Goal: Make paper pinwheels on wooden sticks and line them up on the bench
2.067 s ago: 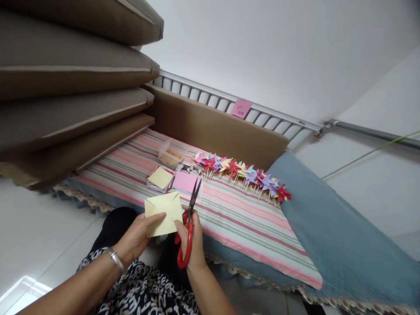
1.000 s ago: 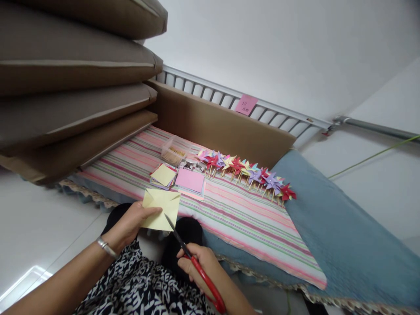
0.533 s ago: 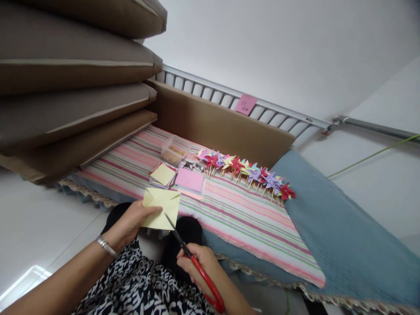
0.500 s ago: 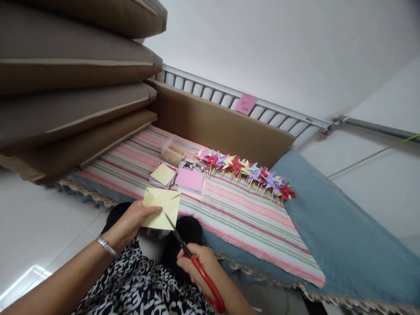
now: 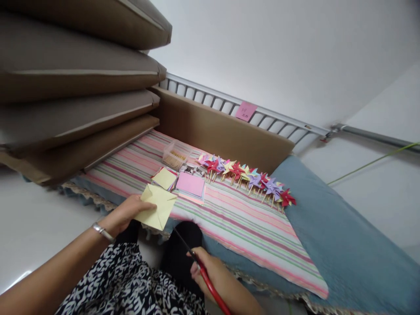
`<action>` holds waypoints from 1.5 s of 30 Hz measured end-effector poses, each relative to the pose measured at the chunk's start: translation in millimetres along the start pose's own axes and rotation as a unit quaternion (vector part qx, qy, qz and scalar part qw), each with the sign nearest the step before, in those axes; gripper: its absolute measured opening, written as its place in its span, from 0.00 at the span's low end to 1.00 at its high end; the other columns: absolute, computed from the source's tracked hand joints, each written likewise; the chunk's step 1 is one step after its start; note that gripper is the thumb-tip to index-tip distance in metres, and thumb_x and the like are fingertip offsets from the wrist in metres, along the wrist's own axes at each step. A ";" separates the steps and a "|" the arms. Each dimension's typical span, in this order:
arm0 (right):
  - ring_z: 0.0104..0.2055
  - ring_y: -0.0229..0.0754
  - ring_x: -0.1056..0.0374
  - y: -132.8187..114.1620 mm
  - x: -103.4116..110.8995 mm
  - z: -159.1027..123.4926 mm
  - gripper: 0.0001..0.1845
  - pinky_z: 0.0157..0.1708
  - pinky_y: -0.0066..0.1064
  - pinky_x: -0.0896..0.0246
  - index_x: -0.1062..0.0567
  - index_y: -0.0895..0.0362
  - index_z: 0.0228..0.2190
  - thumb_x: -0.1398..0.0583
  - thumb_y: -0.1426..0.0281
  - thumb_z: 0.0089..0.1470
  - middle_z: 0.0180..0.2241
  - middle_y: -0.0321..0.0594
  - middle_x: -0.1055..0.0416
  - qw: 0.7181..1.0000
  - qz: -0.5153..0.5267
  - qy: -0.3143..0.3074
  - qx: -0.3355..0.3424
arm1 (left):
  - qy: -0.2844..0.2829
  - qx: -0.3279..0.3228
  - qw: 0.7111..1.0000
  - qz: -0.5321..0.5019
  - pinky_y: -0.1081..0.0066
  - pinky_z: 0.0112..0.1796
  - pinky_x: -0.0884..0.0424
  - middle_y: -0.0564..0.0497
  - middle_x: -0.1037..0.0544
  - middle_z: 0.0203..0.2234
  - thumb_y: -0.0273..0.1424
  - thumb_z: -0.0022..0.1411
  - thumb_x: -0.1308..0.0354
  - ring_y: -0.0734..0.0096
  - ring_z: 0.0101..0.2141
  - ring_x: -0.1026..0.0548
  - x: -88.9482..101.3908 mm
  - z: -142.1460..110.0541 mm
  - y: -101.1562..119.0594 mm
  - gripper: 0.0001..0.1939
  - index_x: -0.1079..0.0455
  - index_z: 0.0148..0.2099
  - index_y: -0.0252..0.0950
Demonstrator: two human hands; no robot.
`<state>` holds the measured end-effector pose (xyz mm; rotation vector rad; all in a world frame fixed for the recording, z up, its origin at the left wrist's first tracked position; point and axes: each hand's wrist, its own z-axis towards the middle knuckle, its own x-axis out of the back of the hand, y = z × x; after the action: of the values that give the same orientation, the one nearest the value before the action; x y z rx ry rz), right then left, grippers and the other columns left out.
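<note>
My left hand (image 5: 133, 209) pinches a square of pale yellow paper (image 5: 160, 203) by its left side, thumb on top. Creases run across the sheet, and cuts show at some corners. In my right hand (image 5: 205, 267) is a pair of scissors (image 5: 210, 282) with red handles and dark blades. The blades look closed and point toward the paper, apart from it. Just beyond the sheet lie a stack of coloured paper squares (image 5: 164, 178), yellow on top, and a pile of pink paper (image 5: 190, 183).
A striped cloth (image 5: 249, 227) covers the bed. Several paper pinwheels (image 5: 252, 177) on sticks lie in a row near the brown board (image 5: 223, 127). A clear plastic box (image 5: 177, 155) holds small sticks. Large brown cushions (image 5: 82, 78) are stacked at left.
The scissors have come away from the paper and moved down and right. My left hand has shifted slightly left and turned the sheet so one corner points toward me.
</note>
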<state>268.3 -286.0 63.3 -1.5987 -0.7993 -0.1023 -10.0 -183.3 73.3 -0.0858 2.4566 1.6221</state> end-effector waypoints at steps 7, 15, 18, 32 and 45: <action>0.41 0.43 0.32 -28.7 11.7 39.1 0.24 0.43 0.34 0.38 0.34 0.53 0.46 0.37 0.72 0.45 0.38 0.39 0.29 0.982 0.059 0.155 0.086 | -0.166 0.032 0.979 0.113 0.69 0.29 0.27 0.41 0.17 0.27 0.26 0.42 0.35 0.58 0.26 0.21 -24.6 -11.8 -5.1 0.10 0.22 0.31 0.29; 0.22 0.32 0.43 -41.9 -13.6 75.5 0.20 0.23 0.24 0.46 0.33 0.54 0.42 0.41 0.75 0.43 0.26 0.29 0.37 0.951 0.210 0.208 0.091 | -0.174 0.006 0.985 0.007 0.72 0.30 0.28 0.41 0.17 0.31 0.31 0.49 0.33 0.63 0.29 0.21 -30.7 -19.7 0.9 0.14 0.23 0.39 0.30; 0.25 0.35 0.39 -39.7 -23.1 76.5 0.19 0.26 0.25 0.42 0.36 0.54 0.43 0.41 0.71 0.47 0.28 0.31 0.34 0.920 0.274 0.254 0.118 | -0.123 -0.021 0.982 -0.142 0.70 0.36 0.26 0.43 0.17 0.35 0.32 0.53 0.35 0.64 0.33 0.21 -31.1 -23.8 -10.1 0.13 0.24 0.41 0.32; 0.23 0.35 0.35 -31.3 -31.7 44.3 0.19 0.24 0.25 0.39 0.33 0.54 0.42 0.38 0.64 0.48 0.25 0.30 0.35 0.946 0.249 0.198 0.055 | 0.011 -0.057 0.993 -0.107 0.69 0.30 0.25 0.39 0.17 0.32 0.26 0.50 0.35 0.61 0.29 0.20 -39.3 -25.9 -13.5 0.17 0.27 0.44 0.25; 0.18 0.31 0.46 -34.1 -18.6 1.1 0.14 0.19 0.23 0.53 0.24 0.57 0.32 0.37 0.59 0.49 0.16 0.29 0.40 0.996 0.053 0.025 -0.070 | -0.015 -0.031 0.997 -0.063 0.72 0.28 0.27 0.40 0.17 0.28 0.30 0.46 0.32 0.63 0.26 0.21 -20.6 -20.5 -5.4 0.18 0.25 0.40 0.25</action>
<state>235.5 -293.9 82.5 -1.7605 -0.6804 -0.1234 8.2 -205.4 80.2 -0.2201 2.3291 1.6329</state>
